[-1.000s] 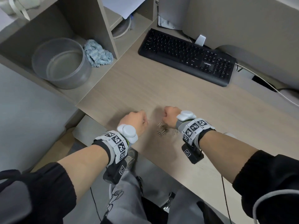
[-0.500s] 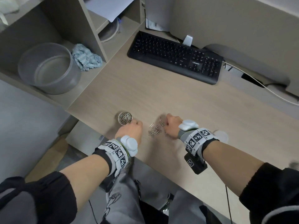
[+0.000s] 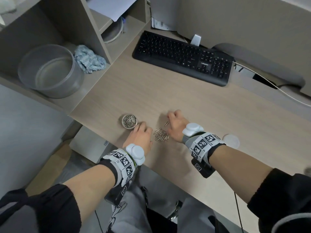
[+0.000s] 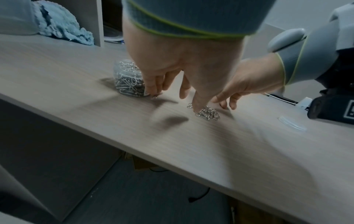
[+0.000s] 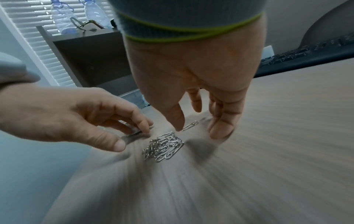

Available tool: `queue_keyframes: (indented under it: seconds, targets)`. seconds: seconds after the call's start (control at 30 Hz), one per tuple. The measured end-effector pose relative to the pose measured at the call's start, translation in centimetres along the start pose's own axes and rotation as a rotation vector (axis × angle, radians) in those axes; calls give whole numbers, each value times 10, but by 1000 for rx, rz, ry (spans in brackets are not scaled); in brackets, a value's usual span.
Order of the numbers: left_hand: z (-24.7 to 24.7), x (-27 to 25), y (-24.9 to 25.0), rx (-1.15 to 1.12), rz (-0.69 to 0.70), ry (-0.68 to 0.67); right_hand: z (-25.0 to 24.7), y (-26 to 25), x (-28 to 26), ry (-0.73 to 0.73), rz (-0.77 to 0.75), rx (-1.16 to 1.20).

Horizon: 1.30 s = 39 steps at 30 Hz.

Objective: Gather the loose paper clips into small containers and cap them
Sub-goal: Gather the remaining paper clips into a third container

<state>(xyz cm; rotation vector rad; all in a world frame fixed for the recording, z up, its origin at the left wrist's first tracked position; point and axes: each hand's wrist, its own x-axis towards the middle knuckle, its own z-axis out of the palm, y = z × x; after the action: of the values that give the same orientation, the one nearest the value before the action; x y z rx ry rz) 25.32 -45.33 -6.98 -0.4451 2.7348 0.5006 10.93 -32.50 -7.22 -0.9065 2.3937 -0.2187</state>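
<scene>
A small clear round container [image 3: 129, 121] [image 4: 128, 80], nearly full of silver paper clips, stands near the desk's front edge. To its right lies a loose pile of paper clips [image 3: 161, 134] [image 4: 207, 113] [image 5: 162, 146], with one single clip [image 3: 166, 123] [image 5: 190, 125] just beyond it. My left hand [image 3: 140, 127] [image 4: 172, 94] hangs between container and pile, its fingertips [image 4: 153, 89] down on the desk at the container's base. My right hand [image 3: 170, 117] [image 5: 199, 127] hovers right of the pile with loose fingers, its thumb tip beside the single clip. Neither hand plainly holds anything.
A round translucent lid [image 3: 231, 141] [image 4: 292, 122] lies on the desk behind my right wrist. A black keyboard [image 3: 183, 56] sits at the back. The left shelf holds a grey tub [image 3: 50, 71] and a blue cloth [image 3: 89, 59]. The desk's front edge is close under my wrists.
My left hand has drawn back toward me and uncovered the container. My right hand has shifted a little beyond the pile. One clip now lies apart from the pile.
</scene>
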Motion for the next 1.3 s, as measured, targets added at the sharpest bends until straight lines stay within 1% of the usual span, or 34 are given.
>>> queue_keyframes:
  seconds: [0.13,0.23,0.3,0.33,0.4,0.47,0.53,0.6,0.67,0.77,0.9,1.07,1.2,1.3]
  targets:
    - [4,3,2,-110,0,-33,9,-2,-3,-31,-142,-64]
    - [3,3,9,-160,79,-39,11,-2,-10,-85,-172,-47]
    - [0,4,12,-195,109,-4,12,1,-14,-111,-186,-42]
    - [-1,6,12,-209,104,32,12,4,-15,-117,-182,-42]
    - [-4,9,11,-202,39,79,12,8,-17,-114,-157,-39]
    - [-7,12,13,-177,-69,18,13,9,-16,-114,-144,-60]
    - [-7,14,17,-133,-133,-71,13,7,-15,-120,-140,-89]
    - [-4,18,21,-67,-125,-107,12,4,-13,-129,-138,-82]
    - [-1,23,24,-40,-116,-108,9,1,-12,-139,-129,-36]
    - [-1,32,29,-68,-131,-129,4,-1,-12,-148,-96,10]
    - [-2,38,32,-73,-116,-155,6,-2,-14,-146,-42,65]
    - [1,45,29,-112,-103,-176,5,-4,-11,-186,-5,110]
    - [2,48,26,-129,-92,-192,3,-3,-8,-225,-20,120]
    - [1,49,27,-146,-82,-199,-3,-1,-9,-242,-56,63]
